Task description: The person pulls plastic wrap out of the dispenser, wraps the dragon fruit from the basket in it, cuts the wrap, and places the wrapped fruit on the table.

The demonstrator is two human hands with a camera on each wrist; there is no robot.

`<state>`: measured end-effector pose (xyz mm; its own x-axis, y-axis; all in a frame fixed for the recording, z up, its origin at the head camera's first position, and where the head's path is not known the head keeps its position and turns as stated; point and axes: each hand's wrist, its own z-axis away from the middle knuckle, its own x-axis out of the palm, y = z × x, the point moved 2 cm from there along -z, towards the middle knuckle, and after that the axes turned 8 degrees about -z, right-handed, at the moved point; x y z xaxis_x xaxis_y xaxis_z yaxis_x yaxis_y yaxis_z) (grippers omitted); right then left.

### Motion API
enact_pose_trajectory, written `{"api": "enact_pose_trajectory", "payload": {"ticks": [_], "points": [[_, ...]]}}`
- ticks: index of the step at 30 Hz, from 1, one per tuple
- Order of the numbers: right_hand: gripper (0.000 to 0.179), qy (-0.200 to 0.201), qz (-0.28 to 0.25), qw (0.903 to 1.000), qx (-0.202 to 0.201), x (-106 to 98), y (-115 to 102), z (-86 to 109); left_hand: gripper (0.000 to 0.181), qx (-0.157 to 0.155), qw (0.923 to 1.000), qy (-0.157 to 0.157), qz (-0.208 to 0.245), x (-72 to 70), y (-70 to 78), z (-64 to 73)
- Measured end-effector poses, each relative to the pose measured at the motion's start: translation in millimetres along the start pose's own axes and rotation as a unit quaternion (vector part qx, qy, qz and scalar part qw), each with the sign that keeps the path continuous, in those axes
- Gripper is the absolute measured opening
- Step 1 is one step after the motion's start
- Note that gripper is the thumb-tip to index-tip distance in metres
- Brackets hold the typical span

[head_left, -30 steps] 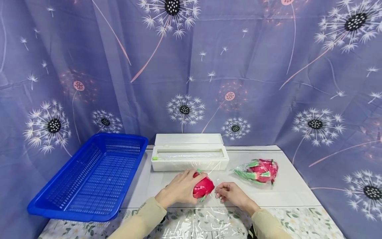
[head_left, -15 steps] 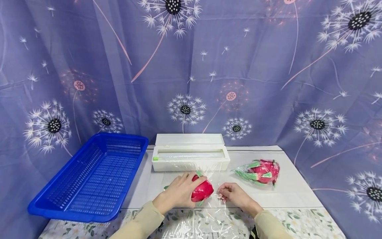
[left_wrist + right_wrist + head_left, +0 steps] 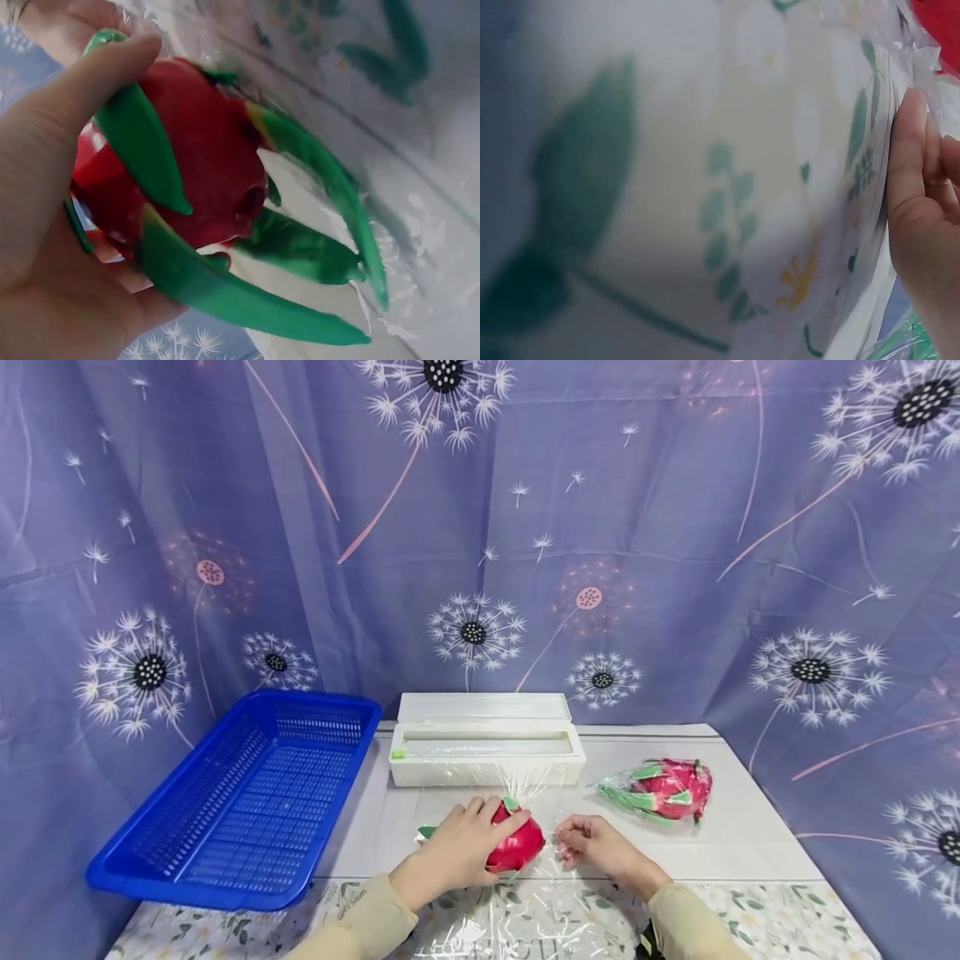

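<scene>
My left hand [image 3: 457, 852] grips a red dragon fruit [image 3: 522, 843] from its left side, over a sheet of clear cling film [image 3: 517, 910]. In the left wrist view, the thumb lies across the fruit's skin, and long green scales [image 3: 247, 296] stick out toward the right. To the right of the fruit, my right hand [image 3: 600, 847] pinches the film between thumb and fingers. The right wrist view catches that film [image 3: 919, 49] bunched at the fingertips. The sheet runs from a white cling film box [image 3: 487, 772], lid up, down over the table's front.
A second dragon fruit [image 3: 675, 789], wrapped in film, lies on the right of the white table. At the left stands a blue plastic basket [image 3: 198, 893]. A floral cloth [image 3: 780, 910] covers the front, and a dandelion-patterned curtain [image 3: 660, 568] hangs behind.
The dragon fruit has shifted slightly left under my left hand, away from the right hand. My right hand keeps its pinch on the film. The head view has turned a little left.
</scene>
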<state>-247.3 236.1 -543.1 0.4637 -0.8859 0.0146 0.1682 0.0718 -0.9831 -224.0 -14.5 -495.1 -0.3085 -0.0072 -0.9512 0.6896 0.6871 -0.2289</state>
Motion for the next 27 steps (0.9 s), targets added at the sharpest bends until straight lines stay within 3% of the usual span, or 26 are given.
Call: {"api": "enact_pose_trajectory", "payload": {"ticks": [5, 14, 23, 27], "points": [[0.024, -0.017, -0.02, 0.9996, -0.008, -3, 0, 1.3, 0.105, 0.003, 0.9993, 0.024, -0.028, 1.7, 6.5, 3.2], [0.025, -0.022, -0.028, 0.9993, -0.009, -5, -4, 3.5, 0.097, 0.013, 0.999, 0.041, 0.01, -2.8, 13.9, 7.7], [0.024, -0.031, -0.037, 0.9988, -0.009, -5, -2, 0.9, 0.106, 0.008, 0.9939, 0.021, 0.108, -6.2, 3.9, 14.2], [0.023, -0.03, -0.051, 0.9983, -0.003, -3, 2, 0.5, 0.103, 0.017, 0.9905, 0.036, 0.131, -4.7, 1.7, 18.7]]}}
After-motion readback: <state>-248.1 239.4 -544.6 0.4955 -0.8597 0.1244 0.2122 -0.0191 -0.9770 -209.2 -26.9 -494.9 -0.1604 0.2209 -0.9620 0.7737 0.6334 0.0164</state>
